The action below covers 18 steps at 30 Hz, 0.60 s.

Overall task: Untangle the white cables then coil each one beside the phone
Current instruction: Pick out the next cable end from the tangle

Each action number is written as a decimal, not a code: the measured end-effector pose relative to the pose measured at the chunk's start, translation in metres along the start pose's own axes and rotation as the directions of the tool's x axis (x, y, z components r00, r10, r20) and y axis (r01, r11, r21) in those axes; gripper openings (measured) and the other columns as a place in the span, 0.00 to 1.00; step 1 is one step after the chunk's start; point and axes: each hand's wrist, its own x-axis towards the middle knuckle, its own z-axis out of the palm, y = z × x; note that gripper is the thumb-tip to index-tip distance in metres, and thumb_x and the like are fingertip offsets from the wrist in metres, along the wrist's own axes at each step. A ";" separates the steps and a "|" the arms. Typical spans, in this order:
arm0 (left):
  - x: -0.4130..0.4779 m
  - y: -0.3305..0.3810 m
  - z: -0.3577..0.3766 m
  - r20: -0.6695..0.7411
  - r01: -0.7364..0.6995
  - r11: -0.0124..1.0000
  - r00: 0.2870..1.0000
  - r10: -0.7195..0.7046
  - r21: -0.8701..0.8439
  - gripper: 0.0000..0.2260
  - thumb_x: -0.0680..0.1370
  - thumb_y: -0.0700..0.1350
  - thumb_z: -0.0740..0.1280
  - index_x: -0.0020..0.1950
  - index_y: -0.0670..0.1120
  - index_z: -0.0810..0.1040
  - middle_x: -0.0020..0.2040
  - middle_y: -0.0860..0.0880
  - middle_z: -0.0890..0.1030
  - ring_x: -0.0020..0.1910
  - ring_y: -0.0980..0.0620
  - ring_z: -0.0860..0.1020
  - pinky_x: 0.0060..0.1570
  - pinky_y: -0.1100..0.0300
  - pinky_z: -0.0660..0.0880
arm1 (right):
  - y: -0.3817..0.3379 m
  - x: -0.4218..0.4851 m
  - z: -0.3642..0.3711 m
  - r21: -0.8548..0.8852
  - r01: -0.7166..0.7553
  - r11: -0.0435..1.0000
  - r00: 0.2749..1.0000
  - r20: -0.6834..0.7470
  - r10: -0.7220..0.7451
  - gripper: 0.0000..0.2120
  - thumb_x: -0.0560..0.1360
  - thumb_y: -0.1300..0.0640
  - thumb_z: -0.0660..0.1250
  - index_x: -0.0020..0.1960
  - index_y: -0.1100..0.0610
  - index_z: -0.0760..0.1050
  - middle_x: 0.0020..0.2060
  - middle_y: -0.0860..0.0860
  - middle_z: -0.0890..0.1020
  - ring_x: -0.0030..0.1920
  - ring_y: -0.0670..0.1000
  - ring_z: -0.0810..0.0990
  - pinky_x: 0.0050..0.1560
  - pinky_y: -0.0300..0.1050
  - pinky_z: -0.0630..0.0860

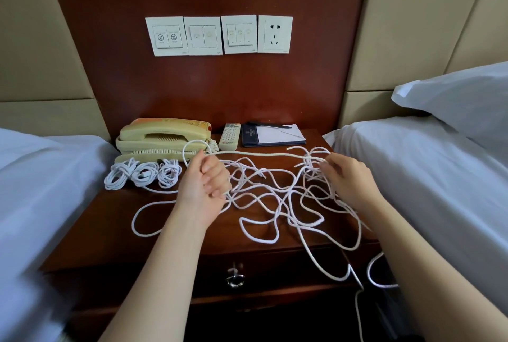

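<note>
Nearest us, our two forearms [165,259] reach in from below. The left hand [204,179] is curled round one white strand [261,153], and the right hand [346,176] pinches into a knotted clump of the same cables, so the strand runs nearly straight between them above the worktop [115,231]. A white-sheeted bed [41,190] flanks the worktop on the left and another bed [426,176] on the right. The loose white cables [275,198] sprawl in tangled loops across the middle and right of the worktop, and some hang over its front right edge. At the back left we see the cream phone [162,135], with three finished coils [143,174] lying in a row just in front of it. A notepad [277,135] sits at the back right with a dark pen [270,125] on it, and a remote [230,136] lies between the notepad and the phone.
</note>
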 end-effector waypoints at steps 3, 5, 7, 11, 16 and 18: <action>0.002 -0.004 0.002 -0.136 -0.033 0.999 0.990 0.037 0.034 0.26 0.84 0.52 0.49 0.25 0.48 0.62 0.19 0.54 0.58 0.16 0.58 0.55 0.14 0.66 0.53 | -0.004 0.002 0.002 0.047 0.068 0.997 0.997 -0.028 -0.067 0.15 0.78 0.56 0.63 0.33 0.50 0.68 0.31 0.47 0.71 0.34 0.50 0.70 0.33 0.42 0.63; 0.002 -0.009 0.007 -0.193 -0.038 0.983 0.978 0.074 0.182 0.23 0.84 0.53 0.49 0.29 0.47 0.61 0.20 0.54 0.59 0.17 0.58 0.55 0.16 0.65 0.53 | -0.014 0.004 0.003 0.112 0.108 0.988 0.993 -0.053 -0.103 0.15 0.78 0.57 0.63 0.32 0.53 0.70 0.31 0.47 0.70 0.33 0.47 0.70 0.33 0.40 0.62; 0.001 -0.017 0.013 -0.195 -0.046 0.919 0.972 0.132 0.392 0.23 0.83 0.54 0.49 0.30 0.46 0.62 0.20 0.54 0.59 0.17 0.58 0.56 0.17 0.65 0.53 | -0.026 0.005 0.002 0.209 0.109 0.972 0.994 -0.035 -0.104 0.15 0.79 0.58 0.62 0.34 0.57 0.73 0.27 0.46 0.72 0.29 0.44 0.71 0.32 0.33 0.66; 0.002 -0.033 0.028 -0.124 -0.074 0.725 0.968 0.217 0.685 0.24 0.82 0.56 0.50 0.36 0.42 0.71 0.19 0.55 0.61 0.18 0.58 0.59 0.20 0.65 0.55 | -0.046 0.012 0.001 0.335 0.127 0.933 0.990 0.016 -0.141 0.17 0.80 0.57 0.59 0.34 0.58 0.74 0.23 0.45 0.74 0.24 0.40 0.73 0.29 0.29 0.68; 0.016 -0.028 0.044 -0.023 -0.126 0.574 0.970 0.244 0.809 0.15 0.79 0.51 0.63 0.45 0.41 0.81 0.19 0.56 0.64 0.18 0.60 0.62 0.24 0.65 0.60 | -0.062 0.046 -0.001 0.319 0.099 0.943 0.983 0.117 -0.142 0.19 0.80 0.55 0.59 0.31 0.52 0.74 0.22 0.45 0.73 0.23 0.42 0.71 0.29 0.35 0.68; 0.025 -0.022 0.054 -0.028 -0.107 0.502 0.967 0.255 0.858 0.10 0.77 0.49 0.66 0.46 0.43 0.81 0.20 0.57 0.67 0.22 0.59 0.66 0.27 0.64 0.62 | -0.066 0.060 -0.004 0.299 0.054 0.953 0.978 0.178 -0.111 0.19 0.80 0.55 0.60 0.31 0.54 0.75 0.22 0.45 0.74 0.22 0.42 0.70 0.29 0.34 0.67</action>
